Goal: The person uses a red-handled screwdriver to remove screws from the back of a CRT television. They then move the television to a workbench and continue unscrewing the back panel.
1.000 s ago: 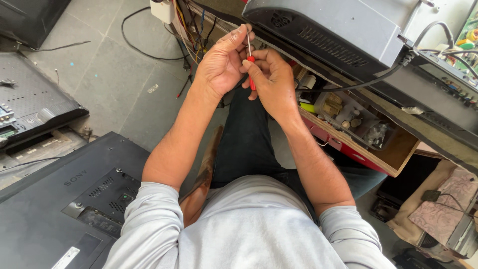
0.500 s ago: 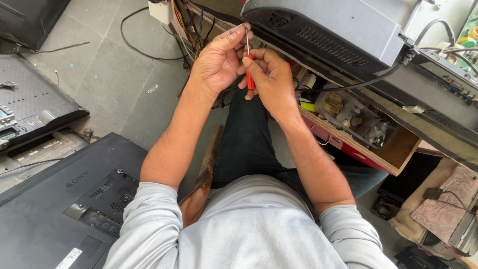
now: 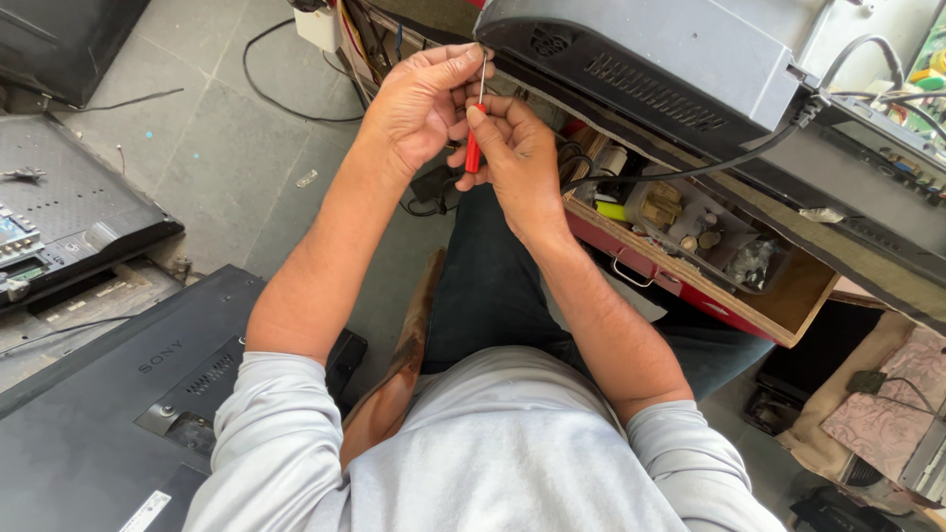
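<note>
My right hand (image 3: 514, 156) grips a small screwdriver (image 3: 474, 148) by its red handle, the thin metal shaft pointing up. My left hand (image 3: 419, 103) pinches the top of that shaft between thumb and fingertips. Both hands are held together in front of my chest, just below the edge of a dark grey device casing (image 3: 650, 59) on the workbench. What the tip touches is hidden by my fingers.
An open wooden drawer (image 3: 788, 305) with small parts sits under the bench at right. A black cable (image 3: 690, 172) runs across it. A black television back panel (image 3: 99, 414) lies at lower left, another opened set (image 3: 59, 217) at far left. Cables trail over the grey tiled floor (image 3: 227, 148).
Both hands have stayed together around the screwdriver, with only a slight shift of the fingers on the shaft.
</note>
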